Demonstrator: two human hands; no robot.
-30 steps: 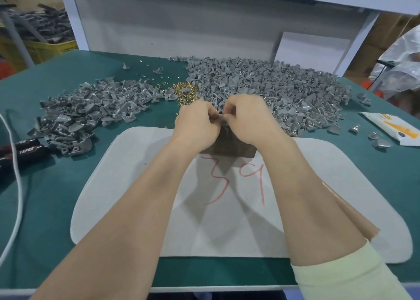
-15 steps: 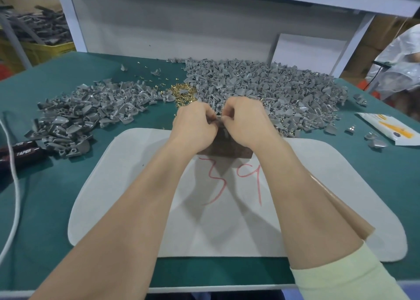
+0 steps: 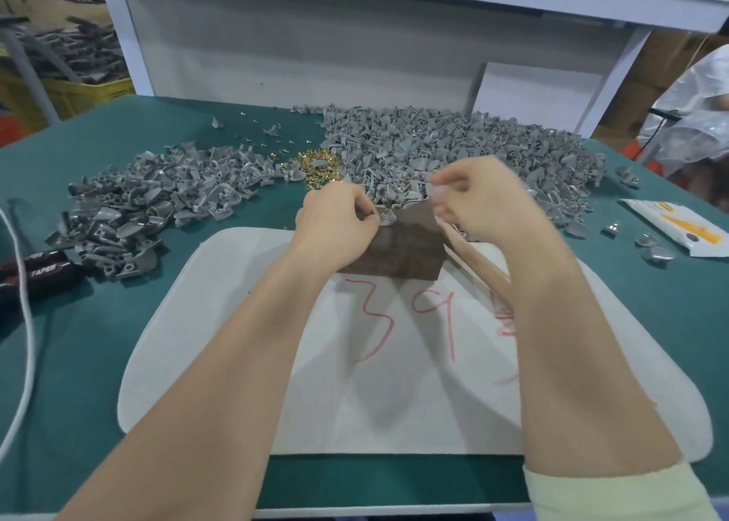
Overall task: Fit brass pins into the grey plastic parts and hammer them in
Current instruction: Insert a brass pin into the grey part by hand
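Green surface (image 3: 118,363), wide, carrying everything. White mat (image 3: 221,363) on its near half, red "39" scrawled on it. Large heap of grey plastic parts (image 3: 453,146) at the far right; smaller heap (image 3: 150,201) at the far left. Dark wooden block (image 3: 406,248) on the mat's far edge, just in front of the large heap. Left hand (image 3: 335,227) at the block's top left corner, fingers curled and pinching one grey part (image 3: 385,217) against the block's top. Right hand (image 3: 489,201) raised just right of it, blurred; fingers curled, cannot tell whether they grip anything. Brass pins (image 3: 319,167) in a small pile between the two heaps, beyond the left hand.
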